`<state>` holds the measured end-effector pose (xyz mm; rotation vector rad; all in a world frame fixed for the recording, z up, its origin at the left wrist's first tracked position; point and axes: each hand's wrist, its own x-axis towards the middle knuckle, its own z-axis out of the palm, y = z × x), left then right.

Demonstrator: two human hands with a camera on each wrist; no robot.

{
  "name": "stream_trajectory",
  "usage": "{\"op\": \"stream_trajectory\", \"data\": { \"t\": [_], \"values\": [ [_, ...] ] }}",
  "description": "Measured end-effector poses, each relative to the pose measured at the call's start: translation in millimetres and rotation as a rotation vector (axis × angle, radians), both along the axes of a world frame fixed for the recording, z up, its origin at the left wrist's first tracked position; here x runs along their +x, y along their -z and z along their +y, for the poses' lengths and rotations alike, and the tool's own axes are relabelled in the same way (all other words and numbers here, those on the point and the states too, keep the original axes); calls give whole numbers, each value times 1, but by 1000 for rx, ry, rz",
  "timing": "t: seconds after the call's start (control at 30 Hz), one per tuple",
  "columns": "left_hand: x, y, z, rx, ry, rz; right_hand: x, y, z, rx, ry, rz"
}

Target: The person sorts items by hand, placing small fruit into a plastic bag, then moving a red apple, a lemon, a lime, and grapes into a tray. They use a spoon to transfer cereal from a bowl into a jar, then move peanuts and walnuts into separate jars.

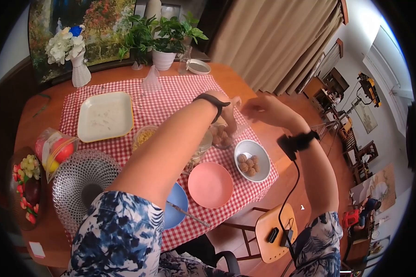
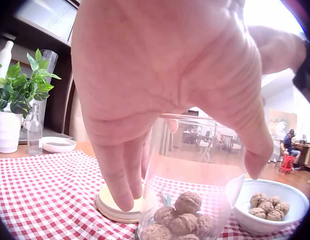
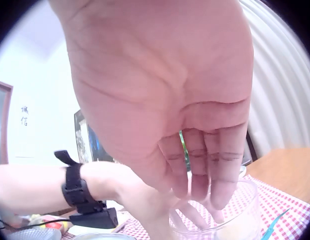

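A clear glass jar with walnuts (image 1: 222,135) (image 2: 184,222) stands on the checkered cloth. My left hand (image 1: 223,108) (image 2: 165,65) reaches over it from above and grips it near the rim, thumb on one side and fingers on the other. Beside the jar, my right hand (image 1: 263,111) (image 3: 165,85) hangs with loosely extended fingers and holds nothing; whether its fingertips touch the rim cannot be told. A pale round lid (image 2: 115,205) lies behind the jar. More walnuts (image 1: 248,165) are in a white bowl (image 1: 262,151) (image 2: 245,215) close by.
A pink bowl (image 1: 210,184), a blue bowl (image 1: 176,210) and a glass container (image 1: 199,152) stand nearer my body. To the left are a white tray (image 1: 105,116), a silver mesh-patterned bowl (image 1: 85,184) and bagged fruit (image 1: 55,150). Plants (image 1: 164,41) stand at the back.
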<state>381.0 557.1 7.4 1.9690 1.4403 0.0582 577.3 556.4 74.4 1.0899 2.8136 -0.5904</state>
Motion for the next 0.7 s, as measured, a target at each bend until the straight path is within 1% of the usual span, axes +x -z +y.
{"op": "stream_trajectory", "data": {
  "t": [0.03, 0.07, 0.13, 0.2, 0.23, 0.27, 0.3, 0.33, 0.37, 0.43, 0.5, 0.53, 0.67, 0.7],
  "values": [
    [1, -4, -2, -20, -19, 29, 11, -3, -6, -76, 136, 99],
    [1, -9, -5, -42, -39, 59, 23, 2, -8, -79, 139, 97],
    [-1, -10, -6, -52, -26, 47, 49, 24, -8, -181, 155, -26],
    [2, 3, 8, -47, 8, 16, 76, 73, 4, -133, 50, -203],
    [4, 10, 16, 2, 29, 37, 76, 82, -9, 16, 18, -258],
    [5, 10, 16, 2, 32, 39, 74, 99, -15, 45, 7, -233],
    [5, 10, 16, 11, 32, 45, 71, 111, -18, -11, 30, -230],
    [4, 6, 10, 19, 30, 50, 62, 115, -24, -68, 49, -226],
    [3, 1, 5, 17, 27, 54, 62, 121, -25, -70, 46, -222],
    [4, -12, -3, -29, -12, 100, 58, 128, -27, -18, -15, -110],
    [4, 5, 9, 9, 2, 68, 57, 116, -33, -59, 16, -92],
    [4, 7, 9, 45, 14, 34, 55, 110, -35, -101, 44, -77],
    [1, 6, 9, 37, 13, 45, 74, 124, -20, -66, 41, 3],
    [1, 6, 8, 36, 15, 45, 79, 127, -16, -32, 16, 39]
  ]
}}
